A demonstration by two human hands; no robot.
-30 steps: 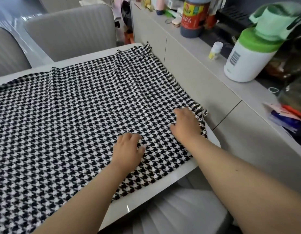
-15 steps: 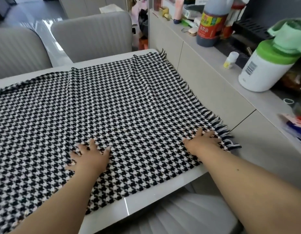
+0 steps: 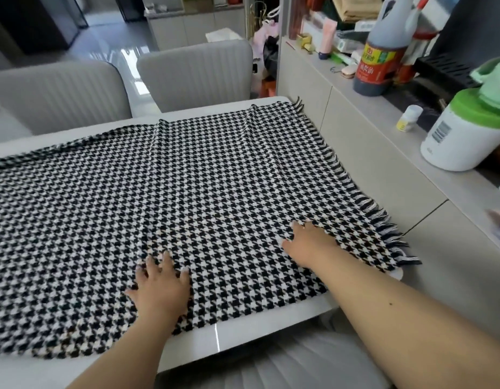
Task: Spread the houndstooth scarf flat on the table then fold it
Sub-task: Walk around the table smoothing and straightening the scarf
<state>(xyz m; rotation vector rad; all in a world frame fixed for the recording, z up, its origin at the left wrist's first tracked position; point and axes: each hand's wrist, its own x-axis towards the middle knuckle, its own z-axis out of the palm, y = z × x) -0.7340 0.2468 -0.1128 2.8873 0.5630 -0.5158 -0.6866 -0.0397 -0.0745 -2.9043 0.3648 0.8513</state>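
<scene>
Flat on the white table (image 3: 244, 336): houndstooth scarf (image 3: 204, 189), spread wide, covering nearly the whole top and running out of view at left. Fringed end (image 3: 383, 220) along the right side, next to the grey cabinet (image 3: 364, 153), its lowest tassels hanging past the table corner. Two soft lengthwise ridges near the far edge (cloth not quite smooth there). Left hand (image 3: 162, 290) palm down on the scarf close to the near edge, fingers (image 3: 152, 266) fanned wide, holding nothing. Right hand (image 3: 307, 242) also pressed flat on the cloth, nearer the fringe, fingers loosely splayed and pointing left, holding nothing. Hands apart, a stretch of pattern between them. Bare strip of table visible along the near edge, below the scarf. Beyond the table, two grey ribbed chairs (image 3: 195, 74). On the cabinet top at right, a dark sauce bottle (image 3: 376, 63) with a red and yellow label, a small white pill bottle (image 3: 408, 117), and a white canister (image 3: 462, 138) with a green lid.
</scene>
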